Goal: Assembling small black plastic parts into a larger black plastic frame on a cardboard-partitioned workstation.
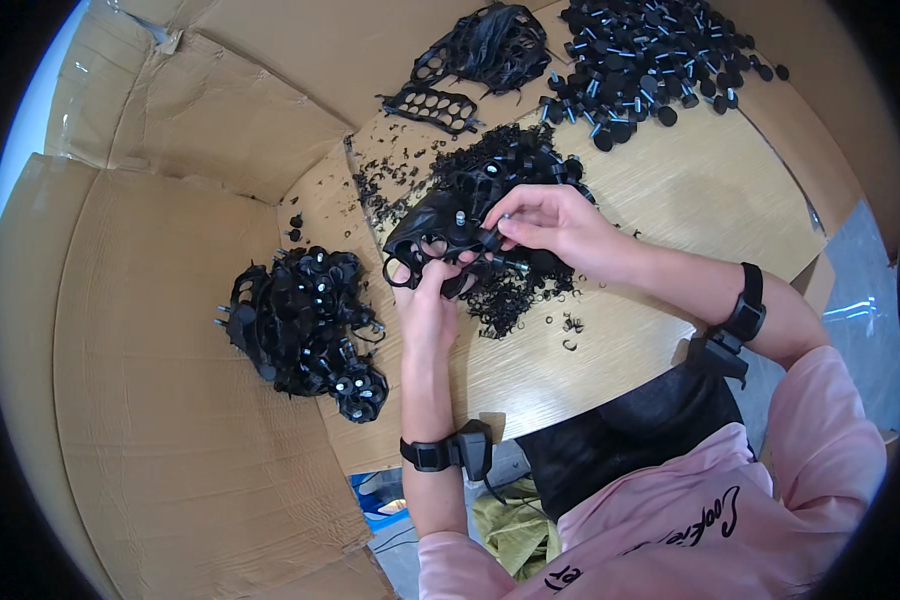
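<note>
Black perforated sheeting (422, 221) hangs over the middle of the wood-grain tabletop (690, 210), where the thumb and fingers of our left hand (434, 283) are closed on its edge, while our right hand (555, 228) pinches a small metal-studded knob (491, 240) just beside it. Small black ring-shaped scraps (510, 305) lie scattered below; we have a heap of loose black knobs with metal studs (650, 75) at the far right, and a stud-filled black clump (300, 320) well to our left.

A workshop, judging by cardboard walls (200, 310) round a table (690, 200) heaped with black-headed bolts (650, 65)
</note>
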{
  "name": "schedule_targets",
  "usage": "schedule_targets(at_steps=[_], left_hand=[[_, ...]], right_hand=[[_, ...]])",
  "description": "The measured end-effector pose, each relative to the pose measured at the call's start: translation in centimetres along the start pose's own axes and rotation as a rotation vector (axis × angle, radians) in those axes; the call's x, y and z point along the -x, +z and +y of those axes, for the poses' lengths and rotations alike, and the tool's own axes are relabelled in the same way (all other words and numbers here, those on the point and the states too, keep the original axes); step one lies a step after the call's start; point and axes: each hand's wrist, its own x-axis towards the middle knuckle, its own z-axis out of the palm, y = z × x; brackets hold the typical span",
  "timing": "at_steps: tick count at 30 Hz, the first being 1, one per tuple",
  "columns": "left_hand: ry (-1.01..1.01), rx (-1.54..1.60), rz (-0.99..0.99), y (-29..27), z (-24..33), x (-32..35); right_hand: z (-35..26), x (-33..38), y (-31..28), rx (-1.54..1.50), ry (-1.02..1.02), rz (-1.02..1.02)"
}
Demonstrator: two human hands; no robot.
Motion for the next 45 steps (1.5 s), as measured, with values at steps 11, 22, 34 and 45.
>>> schedule_targets(at_steps=[11,22,34,45], left_hand=[[-0.069,0.074,0.050,-0.1,0.9,0.2],[-0.065,0.468,0.079,-1.7,1.5,-1.0],[-0.015,0.113,-0.120,0.8,0.4,0.9],[0.185,-0.277,-0.172,1.2,-0.1,1.6]], right_hand=[[-1.3,0.2,-0.7,0.796,-0.487,-0.010],[-1.5,0.5,-1.2,0.644,-0.250,0.127],[-0.3,0.8,-0.1,0.756,-0.430,-0.012],[-0.1,1.0,0.2,0.768,-0.527,0.040]])
